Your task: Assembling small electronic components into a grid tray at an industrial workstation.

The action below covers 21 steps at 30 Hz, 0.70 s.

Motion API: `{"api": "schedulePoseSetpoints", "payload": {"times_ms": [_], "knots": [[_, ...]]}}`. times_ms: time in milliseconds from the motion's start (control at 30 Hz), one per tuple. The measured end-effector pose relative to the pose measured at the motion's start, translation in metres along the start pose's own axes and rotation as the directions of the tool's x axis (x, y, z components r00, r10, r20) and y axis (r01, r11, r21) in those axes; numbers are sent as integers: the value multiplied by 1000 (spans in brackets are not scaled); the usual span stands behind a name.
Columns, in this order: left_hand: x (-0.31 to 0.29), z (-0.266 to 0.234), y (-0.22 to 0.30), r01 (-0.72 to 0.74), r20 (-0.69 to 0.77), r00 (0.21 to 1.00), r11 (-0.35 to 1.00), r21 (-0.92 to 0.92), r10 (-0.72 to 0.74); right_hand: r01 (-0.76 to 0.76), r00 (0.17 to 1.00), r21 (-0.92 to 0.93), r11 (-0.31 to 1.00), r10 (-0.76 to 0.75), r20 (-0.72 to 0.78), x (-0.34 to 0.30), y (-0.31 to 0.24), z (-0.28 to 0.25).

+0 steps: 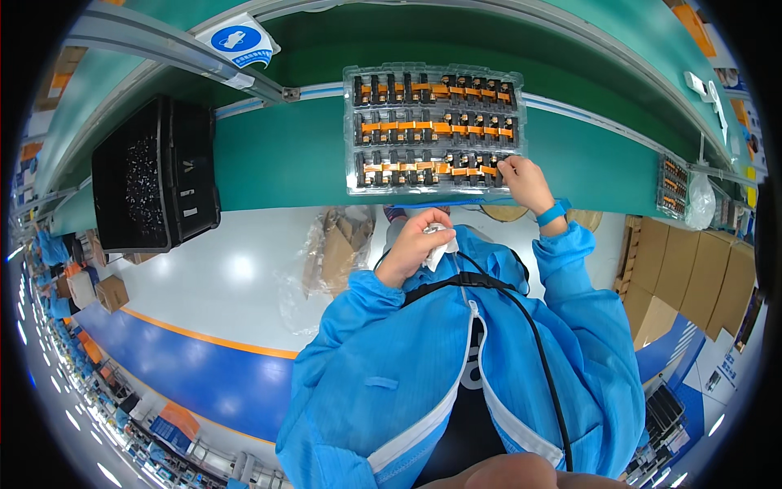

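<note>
A clear plastic tray lies on the green bench, holding three rows of small black parts joined by orange flat strips. My right hand, with a blue band at the wrist, reaches to the right end of the nearest row. Its thumb and fingertips close at a black part there; whether they grip it is hidden. In front of my body, off the bench edge, my left hand is closed around a crumpled white wipe. The wipe is partly covered by the fingers.
On the left of the bench a black bin holds many small pale bits. A second tray and a clear plastic bag are at the far right. Cardboard boxes stand beyond the bench's right end. A metal frame post crosses the upper left.
</note>
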<state>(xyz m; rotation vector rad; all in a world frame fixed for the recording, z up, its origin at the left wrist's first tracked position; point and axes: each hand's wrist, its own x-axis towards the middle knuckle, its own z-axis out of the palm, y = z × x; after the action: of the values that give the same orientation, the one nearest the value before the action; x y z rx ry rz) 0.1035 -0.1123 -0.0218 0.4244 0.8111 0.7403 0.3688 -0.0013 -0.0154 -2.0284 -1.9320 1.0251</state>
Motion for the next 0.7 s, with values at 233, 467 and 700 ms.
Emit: {"api": "schedulePoseSetpoints", "payload": {"times_ms": [233,467,700], "knots": [[0,-4,-5,-6,-6,1000,1000,12,6,-13,999,-100,995,8,-43,0,-9,-5],[0,0,-7,9,-18,1000,1000,-9,-10,-35,999,-9,999,34,-28,-2,5,1],[2,1,-12,7,-17,1000,1000,28,-7,18,1000,-77,997,-18,1,1,1,-12]]}}
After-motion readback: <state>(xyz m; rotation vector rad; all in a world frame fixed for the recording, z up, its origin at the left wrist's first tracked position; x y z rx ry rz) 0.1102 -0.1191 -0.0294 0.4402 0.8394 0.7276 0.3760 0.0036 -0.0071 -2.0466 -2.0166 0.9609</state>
